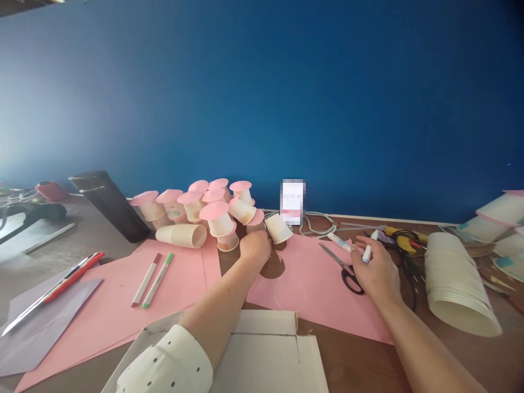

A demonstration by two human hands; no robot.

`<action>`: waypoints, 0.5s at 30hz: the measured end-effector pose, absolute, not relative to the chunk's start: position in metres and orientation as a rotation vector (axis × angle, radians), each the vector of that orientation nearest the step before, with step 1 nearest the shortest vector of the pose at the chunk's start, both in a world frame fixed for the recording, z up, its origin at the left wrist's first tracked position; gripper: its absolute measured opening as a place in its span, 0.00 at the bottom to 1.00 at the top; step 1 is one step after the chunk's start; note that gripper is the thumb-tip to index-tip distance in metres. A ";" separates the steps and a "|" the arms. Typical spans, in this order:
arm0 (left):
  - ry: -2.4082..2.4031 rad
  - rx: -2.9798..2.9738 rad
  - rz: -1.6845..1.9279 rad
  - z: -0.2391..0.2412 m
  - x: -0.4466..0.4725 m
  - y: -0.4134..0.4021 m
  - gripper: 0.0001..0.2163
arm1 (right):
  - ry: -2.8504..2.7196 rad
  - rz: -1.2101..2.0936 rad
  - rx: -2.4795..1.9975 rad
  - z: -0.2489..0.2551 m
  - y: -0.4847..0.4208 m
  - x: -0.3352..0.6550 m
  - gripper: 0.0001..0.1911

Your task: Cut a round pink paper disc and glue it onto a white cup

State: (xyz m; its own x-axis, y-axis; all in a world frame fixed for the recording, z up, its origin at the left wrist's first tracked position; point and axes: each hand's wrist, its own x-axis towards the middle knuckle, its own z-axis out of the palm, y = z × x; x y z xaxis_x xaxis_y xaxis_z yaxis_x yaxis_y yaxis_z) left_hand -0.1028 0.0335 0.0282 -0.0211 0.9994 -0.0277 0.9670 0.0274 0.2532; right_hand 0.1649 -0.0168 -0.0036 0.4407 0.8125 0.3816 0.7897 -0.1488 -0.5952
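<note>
My left hand [256, 248] is closed, back of the hand up, among upturned paper cups. Its fingertips are hidden, so what it grips does not show. Just right of it a white paper cup [279, 228] is tilted; behind it sits a cup with a pink paper disc [257, 217]. My right hand [379, 270] is closed around a white glue stick [370, 248] with a blue band. By its thumb lies a white and blue tube [339, 242]. Black-handled scissors [343, 266] lie beside that hand on a pink sheet [323, 289] with a round hole.
Several cups topped with pink discs [215, 211] stand behind on the left, near a nested cup stack [180, 236] and a black bottle [110, 207]. Two markers [158, 279] and a red cutter knife [61, 281] lie left. Another cup stack [458, 284] lies right. A phone [292, 202] leans against the blue wall.
</note>
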 end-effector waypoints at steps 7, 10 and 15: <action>2.128 2.078 0.166 0.027 -0.093 0.038 0.09 | -1.335 0.039 -1.951 -0.002 -0.016 0.165 0.17; 2.146 2.078 0.150 0.031 -0.096 0.033 0.08 | -1.331 0.031 -1.917 -0.002 -0.018 0.164 0.17; 2.224 2.082 0.235 0.050 -0.118 0.007 0.11 | -1.376 0.027 -1.722 0.001 -0.025 0.156 0.18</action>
